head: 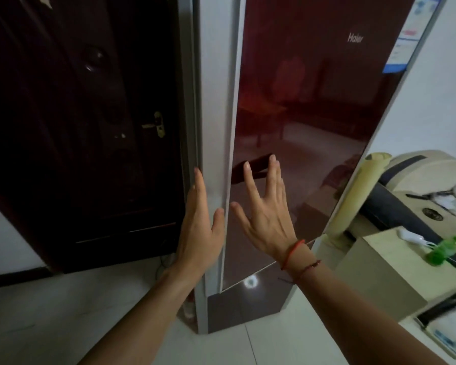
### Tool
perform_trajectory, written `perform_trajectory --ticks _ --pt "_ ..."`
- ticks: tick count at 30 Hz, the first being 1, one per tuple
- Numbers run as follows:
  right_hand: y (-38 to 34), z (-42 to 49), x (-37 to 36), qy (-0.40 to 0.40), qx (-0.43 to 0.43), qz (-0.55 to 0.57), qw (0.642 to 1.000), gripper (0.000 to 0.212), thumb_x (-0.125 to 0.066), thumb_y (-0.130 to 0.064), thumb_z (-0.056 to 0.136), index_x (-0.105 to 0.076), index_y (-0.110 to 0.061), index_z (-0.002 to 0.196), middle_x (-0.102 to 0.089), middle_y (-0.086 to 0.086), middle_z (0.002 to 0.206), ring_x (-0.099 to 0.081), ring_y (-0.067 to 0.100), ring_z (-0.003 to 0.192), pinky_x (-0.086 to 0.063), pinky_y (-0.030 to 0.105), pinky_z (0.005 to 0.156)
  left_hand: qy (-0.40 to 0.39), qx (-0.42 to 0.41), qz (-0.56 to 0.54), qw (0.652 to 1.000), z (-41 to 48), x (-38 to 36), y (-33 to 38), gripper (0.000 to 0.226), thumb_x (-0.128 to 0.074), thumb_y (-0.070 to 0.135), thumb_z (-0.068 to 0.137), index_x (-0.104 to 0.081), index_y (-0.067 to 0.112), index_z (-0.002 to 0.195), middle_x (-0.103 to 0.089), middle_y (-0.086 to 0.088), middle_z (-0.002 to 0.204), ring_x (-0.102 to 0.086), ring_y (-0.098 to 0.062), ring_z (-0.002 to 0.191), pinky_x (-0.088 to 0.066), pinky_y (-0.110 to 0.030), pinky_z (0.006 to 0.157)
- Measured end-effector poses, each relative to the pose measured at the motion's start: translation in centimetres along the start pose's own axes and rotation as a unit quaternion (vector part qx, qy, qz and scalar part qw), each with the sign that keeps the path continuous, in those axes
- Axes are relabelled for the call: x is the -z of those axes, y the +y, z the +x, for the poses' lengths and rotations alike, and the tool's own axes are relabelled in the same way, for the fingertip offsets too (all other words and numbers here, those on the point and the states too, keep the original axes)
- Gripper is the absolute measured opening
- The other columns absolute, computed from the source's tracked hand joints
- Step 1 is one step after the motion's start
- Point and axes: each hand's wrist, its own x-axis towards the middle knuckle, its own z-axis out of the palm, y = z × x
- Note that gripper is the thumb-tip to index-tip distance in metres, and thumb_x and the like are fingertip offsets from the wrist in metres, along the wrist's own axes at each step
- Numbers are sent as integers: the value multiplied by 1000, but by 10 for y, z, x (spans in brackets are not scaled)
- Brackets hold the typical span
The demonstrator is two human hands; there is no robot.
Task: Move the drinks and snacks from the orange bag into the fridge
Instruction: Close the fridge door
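A tall fridge [313, 106] with a glossy dark red door fills the middle of the view, and its door is closed. My left hand [199, 227] lies flat with straight fingers against the fridge's white left side, its thumb at the door's edge. With fingers spread and straight, my right hand [266, 214] is at the lower part of the red door front. Neither hand holds anything. No orange bag is in view.
A dark wooden door [84, 122] with a brass handle stands left of the fridge. To the right, a beige cabinet top [387, 262] carries a green bottle [444, 250] and a white object. The floor [63, 325] is pale tile.
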Motion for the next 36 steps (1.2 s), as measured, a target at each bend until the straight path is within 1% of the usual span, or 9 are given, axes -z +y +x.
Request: perform_trajectory --ticks 3,6,11,14,17,20,24,30,36 --pt "0 17 -17 0 -3 -11 1000 76 -44 -53 99 -8 -27 161 8 28 165 6 42 154 -17 57 122 11 14 8 1000 22 4 -14 85 -51 11 99 11 29 155 -5 4 165 -8 -4 150 -15 -20 119" --pt "0 35 -34 0 1 -31 1000 77 -47 -51 98 -14 -24 161 6 30 164 3 44 154 -23 60 120 13 34 33 999 46 10 -28 89 -54 12 98 13 30 154 -13 -1 162 -20 -12 148 -24 -21 113" --pt "-5 61 -59 -16 -13 -53 998 82 -56 -48 95 -15 -21 161 8 33 163 5 47 153 -24 61 120 -1 72 44 996 81 16 -48 91 -53 7 97 15 29 154 -8 -1 163 -21 -6 141 -21 13 81" --pt "-9 75 -69 -18 -19 -64 998 85 -58 -46 94 -14 -20 161 7 35 162 4 49 152 -26 60 119 -7 79 48 996 100 20 -59 94 -55 6 96 16 29 153 -4 -1 164 -19 -2 139 -20 15 73" --pt "-12 82 -77 -27 -26 -79 996 89 -59 -46 91 -11 -19 161 9 37 161 5 50 151 -26 59 120 -6 73 56 996 109 21 -67 97 -56 4 94 17 29 153 -4 -2 164 -21 -13 145 -23 12 79" --pt "-12 83 -78 -38 -26 -86 995 93 -60 -47 91 -6 -20 161 12 36 160 8 50 151 -25 59 120 -9 70 50 996 109 21 -70 99 -57 3 94 17 30 153 -4 0 164 -16 -15 149 -21 -10 104" --pt "-12 83 -72 -60 -23 -84 994 93 -59 -47 92 -3 -22 161 15 35 161 10 49 151 -25 59 120 -12 72 64 995 110 21 -69 97 -58 8 95 17 29 153 -1 0 164 -15 -13 148 -18 -4 100" --pt "-12 84 -46 -126 -16 -63 990 89 -54 -48 95 4 -29 161 23 25 162 14 42 153 -13 58 123 -53 58 152 985 101 32 -63 92 -57 24 97 15 25 154 -3 -3 165 -19 -21 149 -29 -34 115" --pt "-17 78 -8 -145 -49 -21 988 83 -51 -52 97 -3 -32 161 5 20 167 3 37 155 -14 58 123 -53 16 269 962 78 48 -41 83 -55 40 96 -3 15 157 -10 -5 163 -18 -24 148 -35 -36 110"
